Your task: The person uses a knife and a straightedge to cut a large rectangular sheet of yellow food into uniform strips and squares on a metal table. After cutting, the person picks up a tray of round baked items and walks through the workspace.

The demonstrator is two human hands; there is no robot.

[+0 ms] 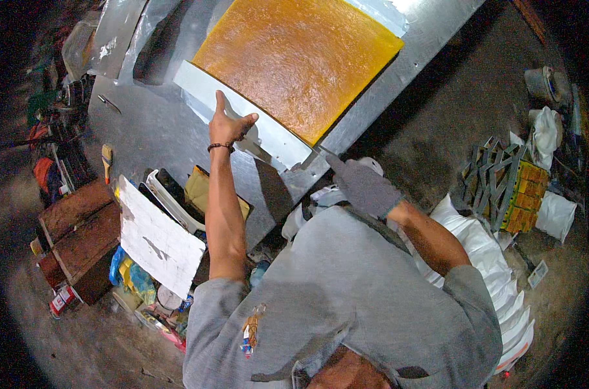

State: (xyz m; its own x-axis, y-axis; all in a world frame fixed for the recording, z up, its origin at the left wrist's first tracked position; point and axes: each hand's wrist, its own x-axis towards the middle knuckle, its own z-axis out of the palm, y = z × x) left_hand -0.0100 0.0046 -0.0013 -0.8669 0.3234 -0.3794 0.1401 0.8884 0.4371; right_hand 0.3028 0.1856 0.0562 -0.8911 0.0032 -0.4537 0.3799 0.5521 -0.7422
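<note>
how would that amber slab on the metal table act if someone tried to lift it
The amber slab is probably heavy, being broad with a visible side edge. It may hold its shape, as its sides run straight, though lying flat hides any floppiness. Its glossy top could be slick or tacky.

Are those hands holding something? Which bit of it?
The left hand rests on the pale strip, around its middle; whether it grips can't be told. Nor can I tell what, if anything, the gloved right hand holds.

I log left hand [229,127] at white strip [268,133] along orange slab [301,61]; gloved right hand [364,187] near slab's corner.
</note>
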